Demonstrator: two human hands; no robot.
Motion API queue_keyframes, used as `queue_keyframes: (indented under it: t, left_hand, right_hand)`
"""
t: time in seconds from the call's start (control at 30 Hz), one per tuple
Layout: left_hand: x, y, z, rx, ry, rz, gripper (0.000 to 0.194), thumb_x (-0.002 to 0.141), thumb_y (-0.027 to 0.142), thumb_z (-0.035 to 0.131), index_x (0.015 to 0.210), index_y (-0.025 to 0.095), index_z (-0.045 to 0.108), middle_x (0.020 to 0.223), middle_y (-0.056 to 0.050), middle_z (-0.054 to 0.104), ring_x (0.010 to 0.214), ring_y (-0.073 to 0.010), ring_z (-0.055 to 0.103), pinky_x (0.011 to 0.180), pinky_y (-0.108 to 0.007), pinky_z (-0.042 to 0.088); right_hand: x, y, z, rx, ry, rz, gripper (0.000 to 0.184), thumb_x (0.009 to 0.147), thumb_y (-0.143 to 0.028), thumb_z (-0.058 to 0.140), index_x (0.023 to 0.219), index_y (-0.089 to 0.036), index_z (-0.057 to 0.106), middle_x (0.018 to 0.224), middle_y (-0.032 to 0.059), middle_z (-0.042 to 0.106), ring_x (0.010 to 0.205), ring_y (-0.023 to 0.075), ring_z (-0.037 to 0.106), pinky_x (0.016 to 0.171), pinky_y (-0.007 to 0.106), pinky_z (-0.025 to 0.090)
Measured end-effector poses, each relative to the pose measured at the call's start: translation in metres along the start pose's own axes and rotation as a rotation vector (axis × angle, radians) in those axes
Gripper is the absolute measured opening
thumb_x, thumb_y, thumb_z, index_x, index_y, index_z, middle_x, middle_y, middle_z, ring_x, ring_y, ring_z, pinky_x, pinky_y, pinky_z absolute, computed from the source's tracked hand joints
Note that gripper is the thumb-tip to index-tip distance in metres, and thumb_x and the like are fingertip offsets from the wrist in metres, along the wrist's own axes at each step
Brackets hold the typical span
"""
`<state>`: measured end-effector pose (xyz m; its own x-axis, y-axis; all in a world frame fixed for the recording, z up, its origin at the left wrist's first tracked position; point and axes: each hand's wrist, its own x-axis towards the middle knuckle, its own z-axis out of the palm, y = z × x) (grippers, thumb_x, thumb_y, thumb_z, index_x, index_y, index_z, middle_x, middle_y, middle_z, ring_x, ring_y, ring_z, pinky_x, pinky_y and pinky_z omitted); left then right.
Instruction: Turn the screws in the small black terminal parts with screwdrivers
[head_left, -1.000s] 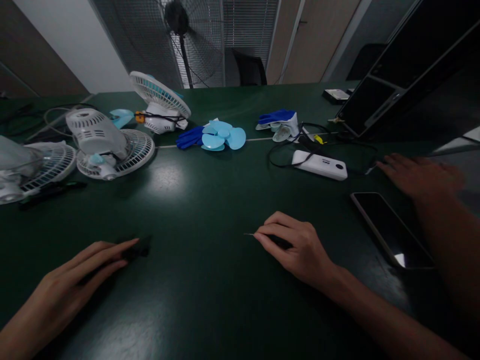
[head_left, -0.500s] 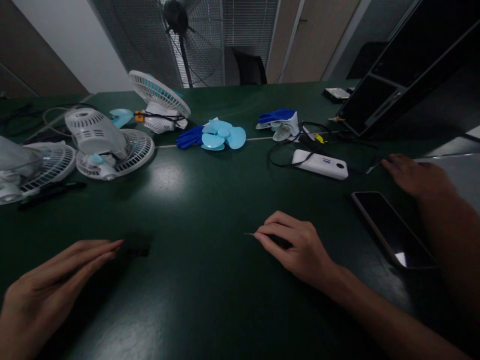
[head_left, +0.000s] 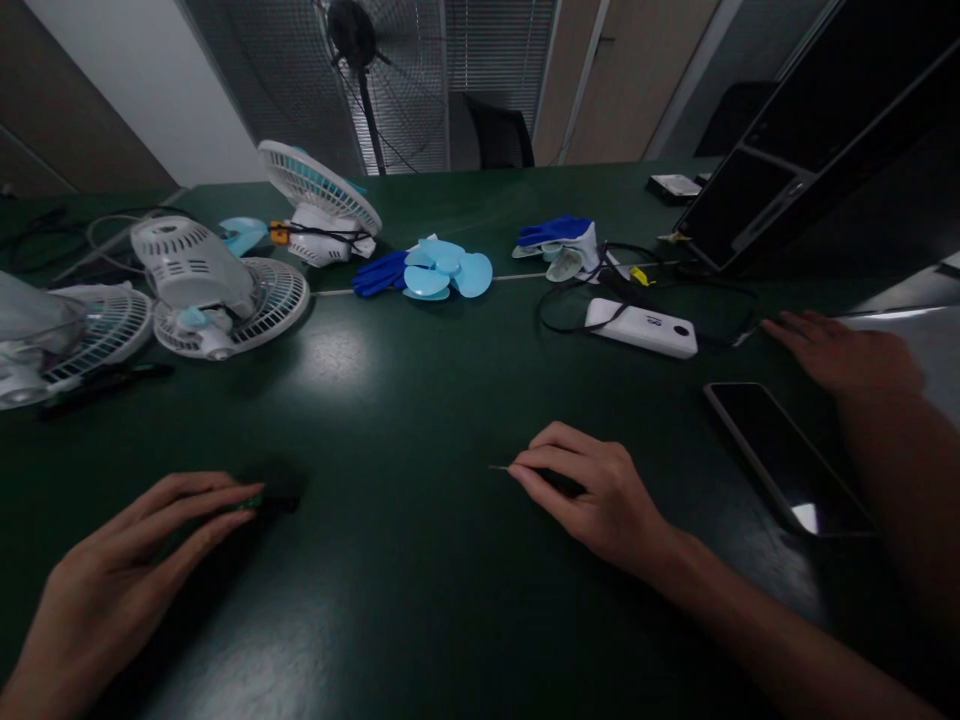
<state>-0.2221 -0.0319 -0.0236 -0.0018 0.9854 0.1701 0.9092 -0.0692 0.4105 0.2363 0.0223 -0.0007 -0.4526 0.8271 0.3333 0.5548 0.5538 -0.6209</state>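
A small dark part [head_left: 282, 503] with a green end lies on the dark green table at the left. My left hand [head_left: 142, 560] closes thumb and fingertips on its green end. Further right, my right hand [head_left: 596, 490] rests on the table in a pinch. From its fingertips a thin, pale, needle-like tip [head_left: 498, 467] points left; the palm hides the rest of this slender object. A phone [head_left: 780, 455] with a dark screen lies to the right of my right hand.
Several white fans [head_left: 199, 280] stand or lie at the left, with a light-blue fan blade [head_left: 448, 270] and gloves [head_left: 559, 240] toward the back. A white power bank [head_left: 641, 328] with a black cable lies centre right. Another person's hand [head_left: 847, 350] rests at the right, below a black cabinet [head_left: 795, 150].
My left hand has moved right and its fingertips have reached the small dark part, where green now shows between them. My right hand has stayed in place.
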Motion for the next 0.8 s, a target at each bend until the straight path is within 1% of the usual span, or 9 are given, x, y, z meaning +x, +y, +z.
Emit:
queue_keyframes:
  t: [0.1, 0.2, 0.33, 0.4, 0.6, 0.67, 0.8]
  left_hand:
    - [0.003, -0.001, 0.002, -0.143, -0.134, -0.005, 0.041, 0.085, 0.067, 0.061, 0.112, 0.038, 0.073, 0.133, 0.004, 0.065, 0.122, -0.0242, 0.064, 0.114, -0.041, 0.047]
    - [0.006, 0.003, 0.003, -0.16, -0.189, -0.053, 0.041, 0.082, 0.067, 0.065, 0.111, 0.039, 0.074, 0.128, 0.005, 0.068, 0.119, -0.024, 0.066, 0.112, -0.041, 0.049]
    - [0.008, 0.014, -0.001, -0.184, -0.203, -0.138, 0.035, 0.082, 0.063, 0.068, 0.109, 0.041, 0.074, 0.123, 0.009, 0.07, 0.116, -0.0238, 0.068, 0.111, -0.043, 0.05]
    - [0.008, 0.016, -0.002, -0.208, -0.206, -0.161, 0.034, 0.082, 0.063, 0.068, 0.108, 0.042, 0.074, 0.123, 0.009, 0.071, 0.117, -0.0244, 0.068, 0.111, -0.044, 0.05]
    - [0.011, 0.018, -0.003, -0.231, -0.212, -0.221, 0.042, 0.076, 0.069, 0.069, 0.107, 0.041, 0.076, 0.124, 0.007, 0.071, 0.119, -0.0272, 0.067, 0.113, -0.049, 0.046]
    - [0.014, 0.02, -0.004, -0.243, -0.228, -0.241, 0.042, 0.075, 0.068, 0.071, 0.106, 0.04, 0.077, 0.123, 0.006, 0.072, 0.118, -0.0268, 0.067, 0.113, -0.048, 0.047]
    - [0.02, 0.022, -0.008, -0.269, -0.307, -0.267, 0.039, 0.076, 0.062, 0.075, 0.106, 0.036, 0.077, 0.122, 0.005, 0.072, 0.12, -0.0258, 0.066, 0.109, -0.043, 0.051]
  right_hand:
    - [-0.001, 0.0, 0.0, 0.007, -0.008, 0.003, 0.016, 0.099, -0.027, 0.061, 0.103, -0.02, 0.075, 0.097, 0.0031, 0.068, 0.076, 0.0103, 0.063, 0.062, 0.024, 0.051]
    - [-0.001, 0.001, 0.0, 0.001, -0.004, -0.002, 0.016, 0.099, -0.027, 0.06, 0.103, -0.02, 0.075, 0.096, 0.0032, 0.069, 0.076, 0.0105, 0.063, 0.062, 0.024, 0.051]
    - [0.0, 0.001, 0.0, -0.004, -0.003, -0.002, 0.017, 0.099, -0.028, 0.06, 0.102, -0.02, 0.075, 0.095, 0.0035, 0.069, 0.075, 0.011, 0.063, 0.061, 0.025, 0.051]
    - [-0.001, 0.001, 0.001, -0.004, -0.005, -0.001, 0.017, 0.099, -0.028, 0.06, 0.102, -0.021, 0.075, 0.096, 0.0038, 0.069, 0.075, 0.0112, 0.063, 0.062, 0.025, 0.052]
    - [-0.001, 0.001, 0.001, -0.009, -0.004, -0.003, 0.016, 0.098, -0.027, 0.061, 0.101, -0.021, 0.075, 0.095, 0.0033, 0.068, 0.075, 0.0106, 0.063, 0.061, 0.025, 0.05]
    - [0.0, 0.001, 0.001, -0.007, -0.005, -0.003, 0.016, 0.098, -0.026, 0.061, 0.102, -0.021, 0.075, 0.096, 0.003, 0.068, 0.075, 0.0104, 0.063, 0.061, 0.025, 0.05]
    - [0.0, 0.001, 0.001, 0.001, -0.004, -0.003, 0.016, 0.098, -0.027, 0.061, 0.102, -0.021, 0.075, 0.096, 0.0028, 0.068, 0.076, 0.0105, 0.063, 0.063, 0.025, 0.05]
